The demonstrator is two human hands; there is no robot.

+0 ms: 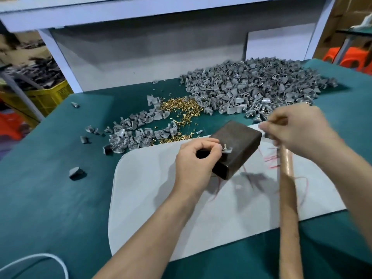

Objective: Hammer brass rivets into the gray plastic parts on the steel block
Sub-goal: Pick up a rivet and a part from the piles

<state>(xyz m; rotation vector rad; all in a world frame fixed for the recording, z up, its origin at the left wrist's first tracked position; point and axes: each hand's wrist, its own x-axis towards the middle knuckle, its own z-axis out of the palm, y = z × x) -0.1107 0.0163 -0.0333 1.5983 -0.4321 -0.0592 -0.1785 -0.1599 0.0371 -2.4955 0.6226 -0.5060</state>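
Note:
A dark steel block (239, 141) sits on a white mat (161, 198) in the middle of the table. My left hand (194, 164) pinches a small gray plastic part (227, 150) on the block's near-left edge, with a rivet standing up in it. My right hand (298, 129) grips a hammer by its wooden handle (287, 188), which runs down toward me; the hand is blurred and the hammer head is mostly hidden behind it, right of the block. Loose brass rivets (181, 109) lie behind the block.
A big heap of gray plastic parts (257, 85) covers the back right of the green table (50, 178). A smaller heap (132, 131) lies left of the rivets, with stray parts (75, 172) further left. A white cable (40, 260) curls at the front left corner.

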